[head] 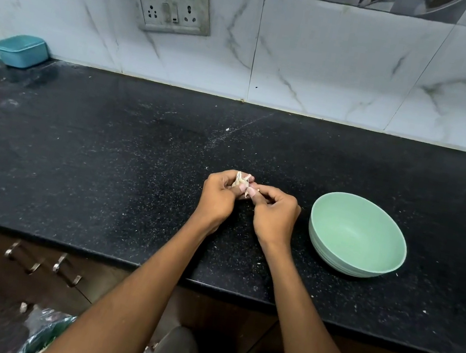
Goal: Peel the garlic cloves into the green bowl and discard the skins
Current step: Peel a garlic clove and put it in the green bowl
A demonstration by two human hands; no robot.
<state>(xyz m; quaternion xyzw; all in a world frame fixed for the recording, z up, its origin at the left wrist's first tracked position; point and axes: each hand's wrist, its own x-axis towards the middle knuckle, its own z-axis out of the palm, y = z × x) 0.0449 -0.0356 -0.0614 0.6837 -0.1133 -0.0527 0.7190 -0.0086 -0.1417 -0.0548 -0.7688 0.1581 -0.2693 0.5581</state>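
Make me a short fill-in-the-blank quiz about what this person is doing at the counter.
1. Both hands pinch a garlic clove above the ____ countertop.
2. The green bowl sits to the ____ of the right hand.
3. Inside, the bowl looks ____.
4. The left hand touches the ____.

Missing words: black; right; empty; garlic

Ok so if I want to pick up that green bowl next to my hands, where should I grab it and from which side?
Probably pinch the near-left rim of the green bowl, coming from the left with the right hand, which is closest. The bowl sits upright and looks empty; its wall flares wide, so a thumb-inside, fingers-outside pinch on the thin rim suits it better than wrapping the body.
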